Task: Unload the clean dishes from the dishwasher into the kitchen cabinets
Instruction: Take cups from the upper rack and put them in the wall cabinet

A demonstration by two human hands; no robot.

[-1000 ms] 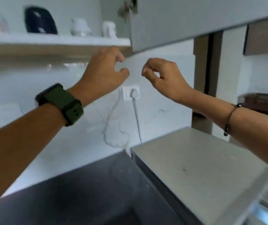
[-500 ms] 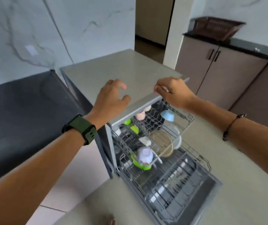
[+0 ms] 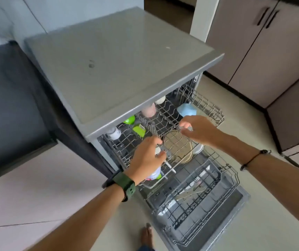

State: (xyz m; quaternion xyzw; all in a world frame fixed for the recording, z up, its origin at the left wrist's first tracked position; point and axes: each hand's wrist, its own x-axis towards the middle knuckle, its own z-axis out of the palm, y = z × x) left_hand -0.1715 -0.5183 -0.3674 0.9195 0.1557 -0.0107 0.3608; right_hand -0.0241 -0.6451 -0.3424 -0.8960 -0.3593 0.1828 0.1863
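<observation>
The grey dishwasher (image 3: 123,57) stands open with its upper rack (image 3: 208,109) pulled out. In that rack sit a blue cup (image 3: 186,109), a pink cup (image 3: 148,110), a green bowl (image 3: 129,120), a green piece (image 3: 139,129) and a white cup (image 3: 115,134). Under the rack's wires I see a beige plate (image 3: 178,147). My left hand (image 3: 145,156) hovers over the rack's front left with loosely curled fingers, holding nothing. Just in front of the blue cup, my right hand (image 3: 197,129) is at the wires, also loosely curled.
The lower rack (image 3: 208,196) rests on the dropped door (image 3: 242,196) and reaches toward my bare foot (image 3: 147,236). A dark counter (image 3: 9,96) is at the left. Brown base cabinets (image 3: 253,42) line the right side beyond a strip of floor.
My view dropped from the wall cabinet shelf to the dishwasher. Both hands came down from shelf height, passed the dishwasher's top edge and now reach into the upper rack.
</observation>
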